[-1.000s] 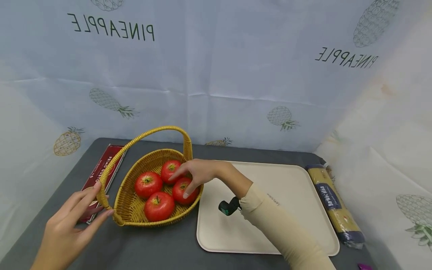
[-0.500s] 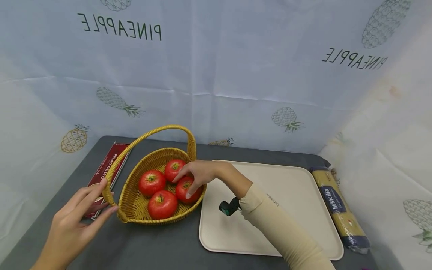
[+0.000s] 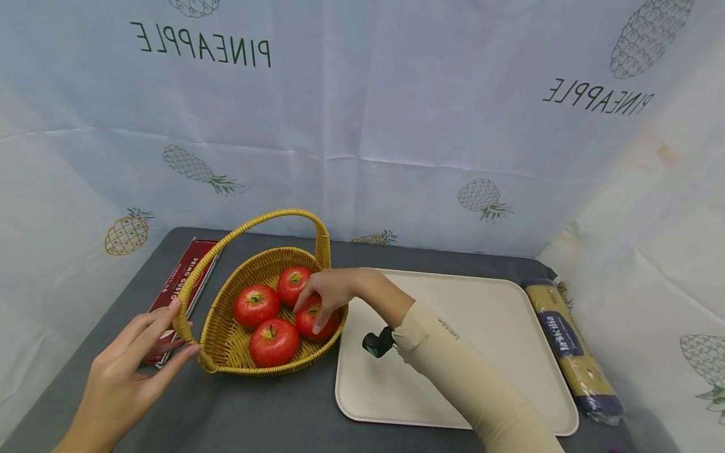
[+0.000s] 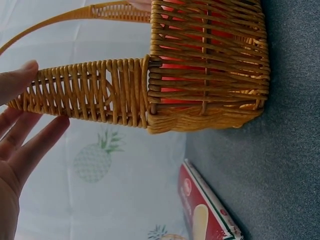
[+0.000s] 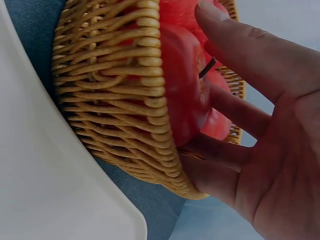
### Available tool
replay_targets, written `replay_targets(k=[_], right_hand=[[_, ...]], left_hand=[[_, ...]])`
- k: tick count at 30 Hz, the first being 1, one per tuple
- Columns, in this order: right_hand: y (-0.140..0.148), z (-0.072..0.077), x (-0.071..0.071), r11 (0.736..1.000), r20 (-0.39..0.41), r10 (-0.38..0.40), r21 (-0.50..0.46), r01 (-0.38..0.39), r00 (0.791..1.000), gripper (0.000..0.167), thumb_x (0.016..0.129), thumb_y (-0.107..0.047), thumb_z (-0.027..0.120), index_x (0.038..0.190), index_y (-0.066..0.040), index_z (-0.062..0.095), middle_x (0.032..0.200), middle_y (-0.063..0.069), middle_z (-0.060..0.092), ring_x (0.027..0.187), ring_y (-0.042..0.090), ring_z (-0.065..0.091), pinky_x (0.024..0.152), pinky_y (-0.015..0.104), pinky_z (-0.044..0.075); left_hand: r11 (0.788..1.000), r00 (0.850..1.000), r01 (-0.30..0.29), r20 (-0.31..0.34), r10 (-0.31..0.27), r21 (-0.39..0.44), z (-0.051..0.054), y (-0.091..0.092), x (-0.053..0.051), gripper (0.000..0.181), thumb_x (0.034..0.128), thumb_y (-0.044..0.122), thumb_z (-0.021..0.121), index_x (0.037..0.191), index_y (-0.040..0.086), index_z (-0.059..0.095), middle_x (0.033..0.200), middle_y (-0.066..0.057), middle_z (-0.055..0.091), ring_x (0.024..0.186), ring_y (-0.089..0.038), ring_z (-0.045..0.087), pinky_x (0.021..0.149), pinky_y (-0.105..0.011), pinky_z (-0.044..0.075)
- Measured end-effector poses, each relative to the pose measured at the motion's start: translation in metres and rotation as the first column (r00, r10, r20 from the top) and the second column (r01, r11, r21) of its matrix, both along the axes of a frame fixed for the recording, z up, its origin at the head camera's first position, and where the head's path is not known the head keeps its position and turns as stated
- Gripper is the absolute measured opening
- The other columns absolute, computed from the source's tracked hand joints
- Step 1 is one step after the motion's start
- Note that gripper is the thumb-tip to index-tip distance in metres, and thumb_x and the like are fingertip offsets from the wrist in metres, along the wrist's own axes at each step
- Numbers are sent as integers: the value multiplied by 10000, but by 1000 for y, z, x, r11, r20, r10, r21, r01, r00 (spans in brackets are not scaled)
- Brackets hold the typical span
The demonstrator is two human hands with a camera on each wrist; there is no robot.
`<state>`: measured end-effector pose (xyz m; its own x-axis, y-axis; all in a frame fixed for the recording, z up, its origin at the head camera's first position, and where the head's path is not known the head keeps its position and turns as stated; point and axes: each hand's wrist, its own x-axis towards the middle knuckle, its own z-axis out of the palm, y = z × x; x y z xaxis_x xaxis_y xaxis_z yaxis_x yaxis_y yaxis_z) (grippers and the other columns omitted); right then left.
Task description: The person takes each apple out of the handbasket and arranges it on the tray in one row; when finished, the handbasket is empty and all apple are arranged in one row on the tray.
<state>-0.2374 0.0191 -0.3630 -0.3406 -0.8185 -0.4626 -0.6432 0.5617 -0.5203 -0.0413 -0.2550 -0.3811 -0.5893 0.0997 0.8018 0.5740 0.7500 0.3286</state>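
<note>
A yellow wicker basket (image 3: 255,372) with a tall arched handle (image 3: 283,214) holds several red apples. My left hand (image 3: 121,374) pinches the near-left end of the handle between thumb and fingers, as the left wrist view also shows. Over the basket's right side, my right hand (image 3: 334,290) reaches in and grips the rightmost apple (image 3: 309,322). In the right wrist view, the thumb lies across the top of this apple (image 5: 184,85) and the fingers go behind it; their tips are hidden. Other apples (image 3: 274,343) lie beside it in the basket.
A cream tray (image 3: 521,327) lies just right of the basket, under the right forearm. At its right edge sits a yellow and blue pasta packet (image 3: 566,343). A red "Primo Gusto" box (image 3: 184,270) lies behind the left hand. Pineapple-print cloth (image 3: 396,113) hangs behind the table.
The head view has shifted slightly, moving the whole scene a little to the right. The right hand's fingers have settled closer around the rightmost apple. The left hand stays on the handle.
</note>
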Motion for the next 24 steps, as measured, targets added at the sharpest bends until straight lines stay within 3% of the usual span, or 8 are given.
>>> replay_targets(k=[4, 10, 19, 24], right_hand=[[-3, 4, -4, 999, 33, 7, 51, -9, 999, 500, 875, -262, 829, 1352, -253, 680, 1408, -49, 620, 1326, 123, 491, 1047, 252, 551], [-6, 9, -6, 992, 70, -21, 122, 12, 997, 514, 882, -233, 821, 1367, -294, 662, 1442, -69, 585, 1344, 119, 472, 1040, 245, 544], [-11, 9, -8, 987, 100, -21, 158, 5, 995, 522, 886, -176, 812, 1373, -279, 657, 1441, -63, 576, 1335, 116, 464, 1030, 256, 566], [-15, 10, -10, 984, 123, -14, 176, -8, 992, 541, 890, -141, 802, 1395, -252, 643, 1478, -32, 546, 1350, 130, 434, 1020, 264, 581]], left_hand=[[1000, 1000, 8, 5, -8, 12, -1, 0, 0, 753, 953, 605, 600, 1278, -71, 667, 1021, 26, 644, 975, 244, 548, 732, 58, 480], [1000, 1000, 5, 30, -5, 28, -2, -1, 0, 774, 939, 624, 604, 1286, -66, 666, 1053, 104, 629, 999, 203, 533, 734, 67, 444], [997, 998, 35, 44, -38, 65, 0, 1, -1, 766, 934, 592, 628, 1290, -86, 653, 1077, 143, 615, 993, 180, 567, 820, 61, 480], [989, 994, 91, 54, -98, 116, 0, 1, -1, 768, 922, 548, 659, 1289, -126, 633, 1096, 151, 612, 1002, 167, 601, 834, 32, 504]])
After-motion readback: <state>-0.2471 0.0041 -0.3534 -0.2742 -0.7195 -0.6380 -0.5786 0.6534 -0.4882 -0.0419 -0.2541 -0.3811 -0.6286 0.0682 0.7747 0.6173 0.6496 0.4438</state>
